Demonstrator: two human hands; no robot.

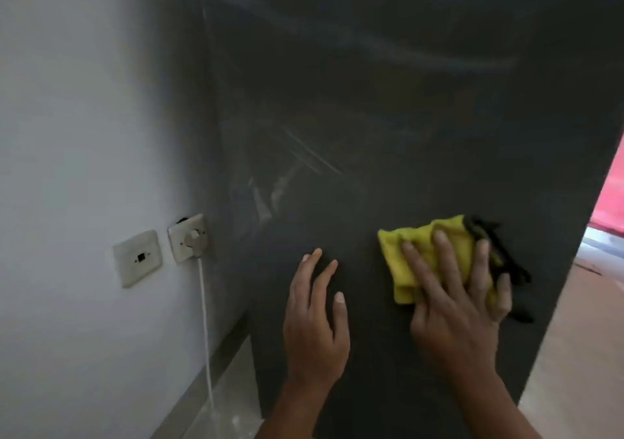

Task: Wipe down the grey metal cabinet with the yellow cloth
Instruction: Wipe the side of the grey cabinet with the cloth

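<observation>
Socket point(188, 238) left of cabinet point(388, 117), white cord point(205, 320) hanging from it. Left hand point(315, 323) flat on cabinet's lower face, fingers straight, apart, holding nothing. Right hand point(456, 307), nearer cabinet's right edge, presses cloth point(425, 246) against it, fingers spread straight.

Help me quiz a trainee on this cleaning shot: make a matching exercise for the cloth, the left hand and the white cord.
Things:
1. cloth
2. left hand
3. cord

States:
A. hangs down from the socket
B. open, holding nothing
C. pressed to the cabinet under the right hand

Pairs: 1-C, 2-B, 3-A
</observation>
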